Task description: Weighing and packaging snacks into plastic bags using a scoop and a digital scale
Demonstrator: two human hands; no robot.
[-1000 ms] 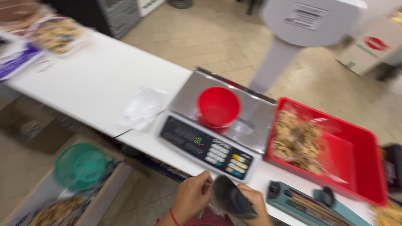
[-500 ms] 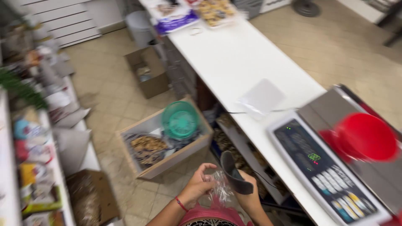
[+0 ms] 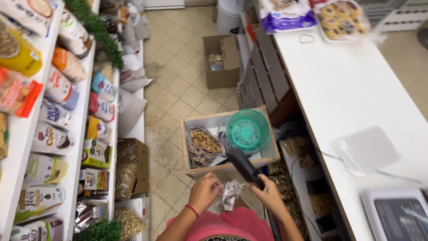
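left hand [image 3: 204, 192] grip pinching clear plastic bag [image 3: 227, 196], right hand [image 3: 269, 195] grip grasping black scoop [image 3: 243, 166] and bag

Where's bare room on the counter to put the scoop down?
The white counter is bare in a wide stretch between the cookie tray at the far end and the clear bags nearer the scale. The wooden box is crowded: green basket and a nut bag fill it. The right hand holds the scoop; the left hand holds a plastic bag.
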